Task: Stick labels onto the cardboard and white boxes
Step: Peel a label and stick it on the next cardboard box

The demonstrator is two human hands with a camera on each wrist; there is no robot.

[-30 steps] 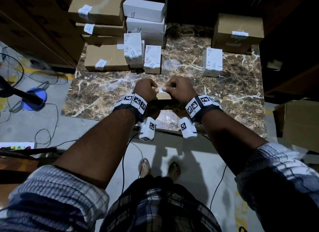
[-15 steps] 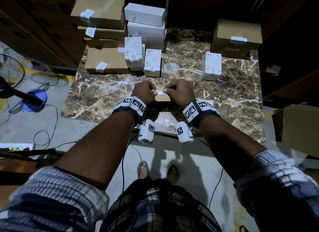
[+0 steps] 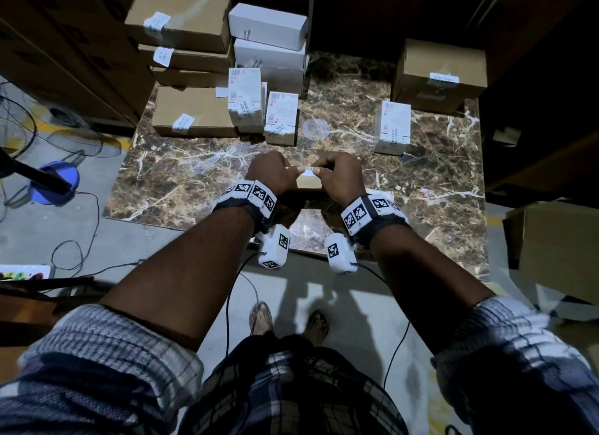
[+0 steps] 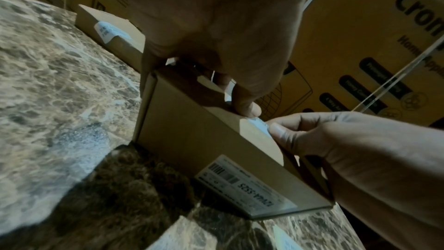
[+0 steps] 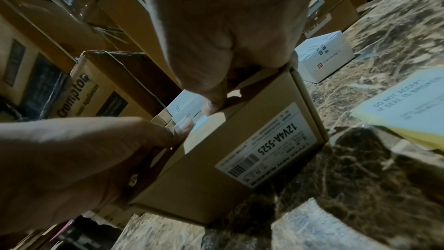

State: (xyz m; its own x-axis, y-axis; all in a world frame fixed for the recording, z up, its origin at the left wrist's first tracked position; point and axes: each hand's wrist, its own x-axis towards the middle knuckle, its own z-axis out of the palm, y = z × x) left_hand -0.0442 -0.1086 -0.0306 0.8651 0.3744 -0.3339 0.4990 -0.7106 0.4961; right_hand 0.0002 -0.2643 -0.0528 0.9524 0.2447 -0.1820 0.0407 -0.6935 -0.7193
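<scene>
Standing at the marble table [image 3: 181, 182], you have a stack of cardboard boxes [image 3: 181, 23] at its far left corner, each with a small white sticker on it, and white boxes [image 3: 267, 26] stacked just beside them. Nearer you, at the middle of the table, your left hand [image 3: 269, 172] curls over the left end of a small cardboard box [image 4: 192, 130]; its thumb tip presses down along the box's top edge, and its other fingers wrap over the top, hidden from the wrist view. Between your two hands a white label [image 3: 308, 170] lies on that top edge and folds down onto the near face. Your right hand [image 3: 340, 175] curls over the right end, its thumb pressing the label's right side against the box. On the box's near face, low down, sits a printed barcode sticker [image 5: 266, 147]. Farther right, a sheet of labels [image 5: 408, 105] rests flat on the table, a lone white box [image 3: 392, 126] stands apart, and another cardboard box [image 3: 440, 71] sits at the far right corner.
</scene>
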